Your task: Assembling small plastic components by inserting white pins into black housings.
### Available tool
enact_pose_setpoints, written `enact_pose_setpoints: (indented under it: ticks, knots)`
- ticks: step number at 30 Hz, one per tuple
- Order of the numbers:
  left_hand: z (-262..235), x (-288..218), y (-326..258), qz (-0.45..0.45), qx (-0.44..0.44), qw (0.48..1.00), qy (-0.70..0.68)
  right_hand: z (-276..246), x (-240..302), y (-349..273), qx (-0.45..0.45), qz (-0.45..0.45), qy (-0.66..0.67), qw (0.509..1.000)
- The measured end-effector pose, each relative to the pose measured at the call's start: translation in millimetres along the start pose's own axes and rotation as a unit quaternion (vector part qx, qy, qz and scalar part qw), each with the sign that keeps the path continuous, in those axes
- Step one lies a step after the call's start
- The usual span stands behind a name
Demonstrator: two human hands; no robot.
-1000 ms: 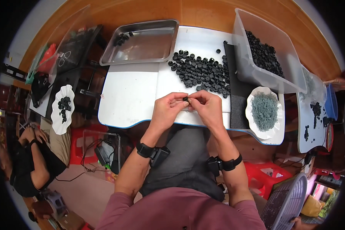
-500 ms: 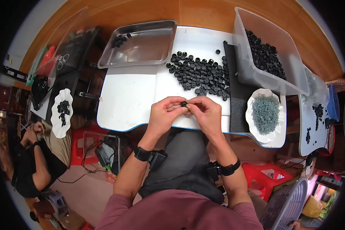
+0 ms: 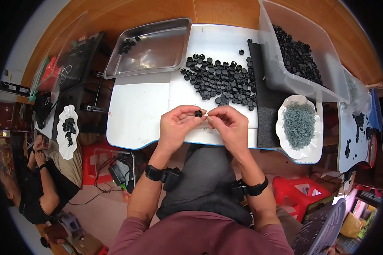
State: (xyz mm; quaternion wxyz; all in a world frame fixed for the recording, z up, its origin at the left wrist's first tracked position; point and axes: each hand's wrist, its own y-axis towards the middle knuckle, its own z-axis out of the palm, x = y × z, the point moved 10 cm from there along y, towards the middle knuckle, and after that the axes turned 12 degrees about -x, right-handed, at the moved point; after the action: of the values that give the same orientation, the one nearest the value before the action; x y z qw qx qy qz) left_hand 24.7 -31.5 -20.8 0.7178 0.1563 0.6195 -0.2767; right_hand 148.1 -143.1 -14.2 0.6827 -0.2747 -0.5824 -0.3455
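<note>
Over the near edge of the white table, my left hand (image 3: 174, 126) pinches a small black round cap (image 3: 198, 114) between thumb and fingertips. Close beside it, my right hand (image 3: 228, 126) has thumb and forefinger pressed together, the tips almost meeting those of the left. Whatever the right fingers hold, if anything, is too small to make out. Beyond both hands spreads a heap of similar black caps (image 3: 219, 80), some with their hollow side up.
A metal tray (image 3: 151, 70) with several black pieces stands far left. At right are a clear plastic bin (image 3: 304, 87) of black parts, a black mat (image 3: 266, 102), and a white scalloped dish (image 3: 285, 144) heaped with thin grey-green pieces (image 3: 300, 125). Another person (image 3: 47, 187) sits at left.
The black cap has shifted slightly left with my left hand. My right fingertips have come away from it, leaving a small gap. The whole view has shifted a little.
</note>
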Motion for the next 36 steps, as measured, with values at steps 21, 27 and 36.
enact_pose_setpoints:
  ticks: [21, 27, 36]
  knots:
    - [-6, 6, 1, -0.035, 0.005, 0.995, -0.091, 7, 5, -2, 0.013, -0.036, -0.096, 0.995]
    - [-3, 3, 1, -0.018, -0.012, 0.998, -0.067, 9, 6, -2, 0.017, -0.035, -0.087, 0.995]
    - [3, 1, -4, -0.009, -0.004, 0.999, -0.039, 3, 0, -4, 0.002, -0.019, -0.066, 0.998]
